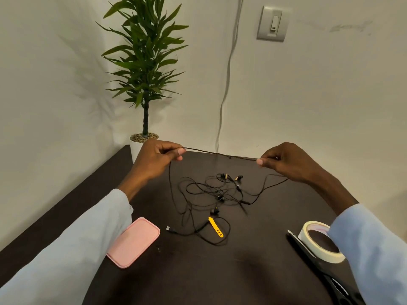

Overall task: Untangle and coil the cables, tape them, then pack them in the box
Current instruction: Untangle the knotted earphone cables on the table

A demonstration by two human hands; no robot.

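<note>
A tangle of thin black earphone cables (211, 194) lies on the dark table (220, 271), with small black-and-yellow earbuds among the loops. A yellow cable tie (215, 227) sits on the cable near a plug end (170, 229). My left hand (154, 160) and my right hand (284, 160) each pinch one stretch of twisted cable (220, 153), held taut in the air above the tangle. From both hands the cable hangs down into the pile. A pink flat box (134, 242) lies at the lower left. A roll of white tape (319, 241) stands at the lower right.
Black scissors (317, 267) lie beside the tape roll, partly under my right sleeve. A potted plant (143, 89) stands at the table's far left corner against the wall. A grey wire (226, 84) runs down the wall behind the table.
</note>
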